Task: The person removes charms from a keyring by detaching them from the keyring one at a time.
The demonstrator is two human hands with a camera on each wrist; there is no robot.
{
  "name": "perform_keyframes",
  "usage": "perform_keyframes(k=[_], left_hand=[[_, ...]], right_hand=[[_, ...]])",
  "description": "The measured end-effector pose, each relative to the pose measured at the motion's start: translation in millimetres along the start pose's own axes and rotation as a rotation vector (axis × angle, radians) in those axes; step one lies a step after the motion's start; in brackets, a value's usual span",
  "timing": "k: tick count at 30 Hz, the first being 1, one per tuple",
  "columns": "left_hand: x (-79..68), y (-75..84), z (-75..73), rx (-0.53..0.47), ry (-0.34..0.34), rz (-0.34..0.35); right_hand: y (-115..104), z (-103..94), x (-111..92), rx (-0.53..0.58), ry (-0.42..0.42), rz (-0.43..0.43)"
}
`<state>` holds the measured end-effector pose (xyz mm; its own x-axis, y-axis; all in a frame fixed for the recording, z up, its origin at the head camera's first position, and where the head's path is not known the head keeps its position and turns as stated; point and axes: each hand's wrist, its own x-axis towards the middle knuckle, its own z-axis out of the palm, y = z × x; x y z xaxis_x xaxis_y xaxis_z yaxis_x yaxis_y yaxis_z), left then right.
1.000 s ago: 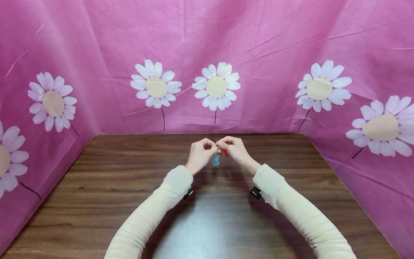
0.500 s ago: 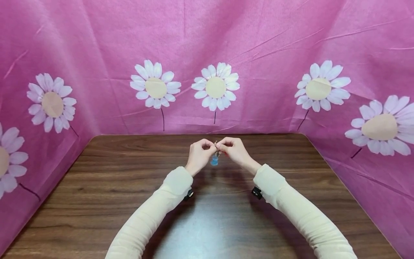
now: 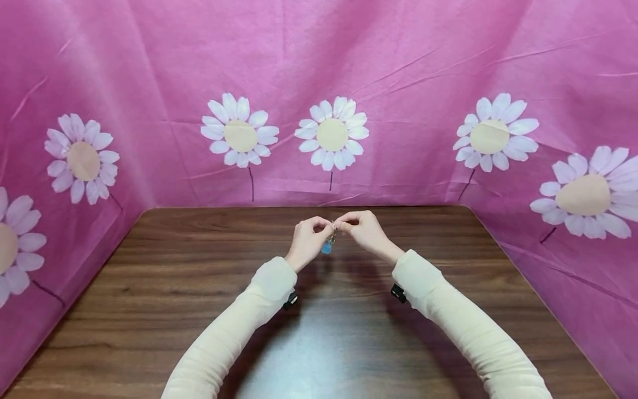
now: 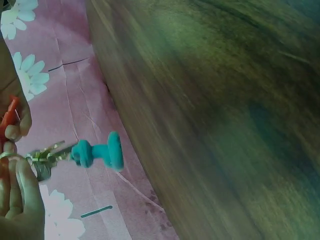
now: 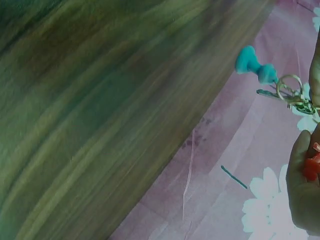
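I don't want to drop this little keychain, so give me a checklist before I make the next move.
1. Left hand pinching the metal rings: ok.
2. Right hand holding the red piece: ok.
3. Blue charm hanging free of both hands: ok in the wrist views.
4. Red piece fully visible: not ok, partly covered.
5. Red piece joined to the rings: cannot tell, hidden.

Your hands: two, left hand [image 3: 305, 240] and right hand [image 3: 367, 231]
Blue charm [image 5: 246, 60]: one
Red piece [image 5: 311, 170]: one
Your sleeves [image 3: 224, 335]: two
Your black wrist devices [image 3: 398, 293]: two
Table [image 3: 199, 282]: one
Daisies you face [image 3: 240, 134]: six
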<state>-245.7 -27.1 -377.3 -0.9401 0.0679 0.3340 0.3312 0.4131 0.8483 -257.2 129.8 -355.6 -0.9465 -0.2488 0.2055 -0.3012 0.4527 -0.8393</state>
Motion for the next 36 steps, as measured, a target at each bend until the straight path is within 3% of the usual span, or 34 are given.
perform_keyframes(k=[7,10,15,18,23,29,36], left_hand=[[3.7,-4.8,-6.3,0.058,0.007,0.081],[6.5,-6.6,-7.9,0.090,-0.027,0.123],[8.4,-10.4,-4.8,0.009,-0.159,0.087],[6.9,-12.1,-4.9,-0.044,-0.163,0.071],[6.3,-14.8,-8.8,0.053,-0.094,0.168],[7.2,-16.0,-9.4,0.201,-0.075,0.274],[10.8,-17.7,-10.7,0.241,-0.013,0.323]], right_hand=[[0.9,-4.9,2.1,-0.168,-0.031,-0.077],[0.7,-6.1,2.6,-0.201,-0.038,-0.120],[0.8,-6.9,1.6,-0.242,-0.030,-0.184],[0.9,-5.4,0.3,-0.250,-0.031,-0.193],[1.9,-3.6,-1.8,-0.257,-0.062,-0.129],[3.0,-7.5,-1.8,-0.211,-0.093,-0.025],[2.1,-6.7,5.3,-0.150,-0.087,0.044]])
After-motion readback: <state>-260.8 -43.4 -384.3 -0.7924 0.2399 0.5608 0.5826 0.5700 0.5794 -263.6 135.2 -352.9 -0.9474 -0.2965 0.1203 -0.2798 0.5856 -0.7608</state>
